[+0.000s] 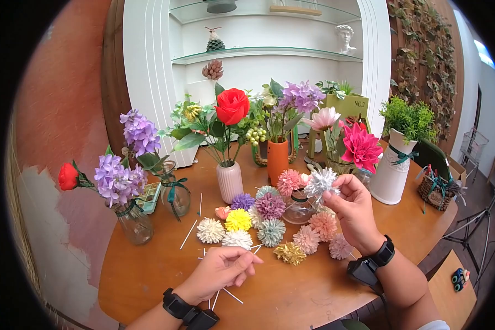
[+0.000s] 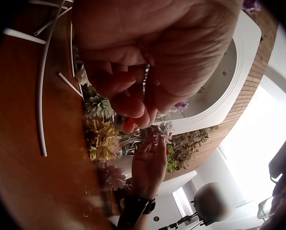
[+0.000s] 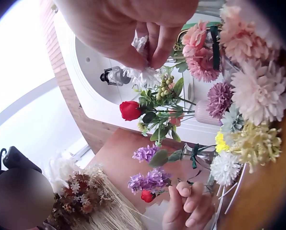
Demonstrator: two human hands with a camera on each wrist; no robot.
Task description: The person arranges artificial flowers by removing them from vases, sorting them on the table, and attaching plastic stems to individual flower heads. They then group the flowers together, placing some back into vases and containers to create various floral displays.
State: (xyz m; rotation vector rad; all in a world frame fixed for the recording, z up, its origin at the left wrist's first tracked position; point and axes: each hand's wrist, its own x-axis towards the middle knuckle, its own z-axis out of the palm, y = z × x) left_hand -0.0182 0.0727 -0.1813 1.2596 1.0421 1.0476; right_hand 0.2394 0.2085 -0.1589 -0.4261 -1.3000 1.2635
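Note:
My right hand (image 1: pixel 353 212) is raised over the right part of the flower heads and pinches a silver-grey artificial flower head (image 1: pixel 321 184) between thumb and fingers. In the right wrist view its pale petals (image 3: pixel 144 75) stick out below the fingertips. My left hand (image 1: pixel 223 273) hovers low over the near side of the table, fingers loosely bent, with nothing seen in its grasp. Close beyond it lie a white flower head (image 1: pixel 237 239) and a yellow one (image 1: pixel 238 219). A gold flower head (image 1: pixel 290 253) sits between the two hands. Thin white sticks (image 2: pixel 41 96) lie near the left hand.
Behind the loose heads stand a pink ribbed vase (image 1: pixel 230 182), an orange vase (image 1: pixel 278 159) and a white pitcher (image 1: pixel 391 173) with greenery. Glass vases (image 1: pixel 135 226) with purple flowers are at left. A round glass jar (image 1: pixel 298 209) stands among pink heads. A basket (image 1: pixel 435 192) is far right.

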